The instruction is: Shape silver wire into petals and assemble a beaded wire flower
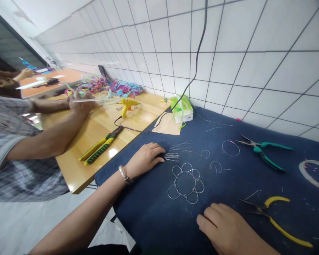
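Note:
My left hand (145, 159), with a silver bangle on its wrist, lies on the dark blue cloth. Its thumb and fingertips close around the ends of a bundle of short wires (172, 157). Just to the right of that hand is a wire flower (185, 183), a ring with several loops and small pink beads. My right hand (223, 226) rests lower right of the flower, its fingers curled in and nothing visible in them. Beside it lie yellow-handled pliers (268, 212) with their jaws apart. A few bent wire pieces (216, 166) and a wire ring (230, 148) are farther back.
Teal-handled pliers (260, 147) and a white ring with pink bits (305, 170) lie right. A tissue pack (182, 108) stands by the tiled wall. Leftward, a wooden table holds large pliers (101, 146), a yellow glue gun (127, 105) and another person's hands (81, 102).

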`<action>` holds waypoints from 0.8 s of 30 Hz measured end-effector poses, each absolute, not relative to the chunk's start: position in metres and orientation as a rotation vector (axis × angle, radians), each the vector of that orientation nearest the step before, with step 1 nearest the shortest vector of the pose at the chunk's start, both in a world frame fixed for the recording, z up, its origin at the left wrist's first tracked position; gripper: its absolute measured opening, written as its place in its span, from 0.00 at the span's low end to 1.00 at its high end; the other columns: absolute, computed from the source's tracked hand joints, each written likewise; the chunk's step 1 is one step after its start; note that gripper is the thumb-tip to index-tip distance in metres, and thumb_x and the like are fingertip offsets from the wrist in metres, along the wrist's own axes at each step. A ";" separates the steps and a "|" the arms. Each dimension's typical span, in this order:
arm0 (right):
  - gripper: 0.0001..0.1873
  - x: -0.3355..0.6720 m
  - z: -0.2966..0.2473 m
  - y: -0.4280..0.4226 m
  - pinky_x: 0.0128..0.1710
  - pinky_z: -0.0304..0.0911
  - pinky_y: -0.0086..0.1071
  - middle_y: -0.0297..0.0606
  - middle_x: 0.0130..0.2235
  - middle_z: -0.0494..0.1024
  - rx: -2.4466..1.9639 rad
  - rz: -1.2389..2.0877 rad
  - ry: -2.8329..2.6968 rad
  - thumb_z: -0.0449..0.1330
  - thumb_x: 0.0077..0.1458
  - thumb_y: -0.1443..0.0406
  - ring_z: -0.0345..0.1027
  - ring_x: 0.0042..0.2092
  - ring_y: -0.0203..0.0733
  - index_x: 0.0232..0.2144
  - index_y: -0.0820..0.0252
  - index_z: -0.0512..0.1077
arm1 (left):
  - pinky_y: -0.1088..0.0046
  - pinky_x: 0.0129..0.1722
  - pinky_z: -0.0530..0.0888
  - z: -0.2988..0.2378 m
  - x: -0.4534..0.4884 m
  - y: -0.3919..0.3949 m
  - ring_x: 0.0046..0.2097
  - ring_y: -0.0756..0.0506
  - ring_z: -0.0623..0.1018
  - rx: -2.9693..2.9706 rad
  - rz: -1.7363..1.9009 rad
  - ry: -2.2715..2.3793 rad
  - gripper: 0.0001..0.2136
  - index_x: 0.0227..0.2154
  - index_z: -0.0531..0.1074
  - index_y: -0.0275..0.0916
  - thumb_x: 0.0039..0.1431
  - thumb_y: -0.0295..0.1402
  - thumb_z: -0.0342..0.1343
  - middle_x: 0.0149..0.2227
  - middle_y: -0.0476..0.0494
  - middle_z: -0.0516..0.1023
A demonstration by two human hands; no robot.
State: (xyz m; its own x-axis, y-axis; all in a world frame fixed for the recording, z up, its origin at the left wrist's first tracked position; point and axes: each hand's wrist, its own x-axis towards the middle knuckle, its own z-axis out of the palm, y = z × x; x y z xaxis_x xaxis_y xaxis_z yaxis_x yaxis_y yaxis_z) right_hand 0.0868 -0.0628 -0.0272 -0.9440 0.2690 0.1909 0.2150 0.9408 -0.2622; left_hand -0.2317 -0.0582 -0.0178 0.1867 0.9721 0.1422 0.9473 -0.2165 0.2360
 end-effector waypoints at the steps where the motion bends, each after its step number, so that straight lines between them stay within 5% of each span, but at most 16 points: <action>1: 0.14 0.087 -0.027 -0.063 0.28 0.52 0.32 0.35 0.25 0.68 -0.359 0.349 -2.871 0.49 0.46 0.76 0.59 0.28 0.38 0.34 0.58 0.67 | 0.66 0.41 0.67 -0.017 -0.231 -0.056 0.40 0.45 0.70 2.348 0.366 1.886 0.09 0.38 0.69 0.40 0.56 0.36 0.51 0.36 0.43 0.72; 16: 0.13 0.089 -0.029 -0.060 0.27 0.49 0.32 0.34 0.26 0.67 -0.355 0.355 -2.912 0.50 0.45 0.75 0.58 0.28 0.38 0.35 0.58 0.66 | 0.70 0.30 0.66 0.001 -0.226 -0.043 0.31 0.45 0.72 2.481 -0.161 1.771 0.05 0.25 0.66 0.38 0.53 0.29 0.47 0.28 0.44 0.72; 24: 0.14 0.090 -0.028 -0.060 0.27 0.48 0.32 0.34 0.27 0.67 -0.369 0.418 -2.941 0.51 0.45 0.75 0.56 0.28 0.38 0.35 0.58 0.66 | 0.72 0.34 0.69 -0.009 -0.231 -0.055 0.33 0.49 0.73 1.892 0.837 1.761 0.05 0.35 0.61 0.39 0.60 0.33 0.43 0.32 0.45 0.73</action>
State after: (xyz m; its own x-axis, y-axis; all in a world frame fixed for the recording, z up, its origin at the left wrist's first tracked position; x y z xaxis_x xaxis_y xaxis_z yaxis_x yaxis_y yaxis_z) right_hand 0.0905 -0.0601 -0.0278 -0.9589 0.2612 0.1106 0.2200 0.9311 -0.2908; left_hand -0.2314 -0.0548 -0.0091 0.0156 0.9897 0.1425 0.7357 -0.1079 0.6687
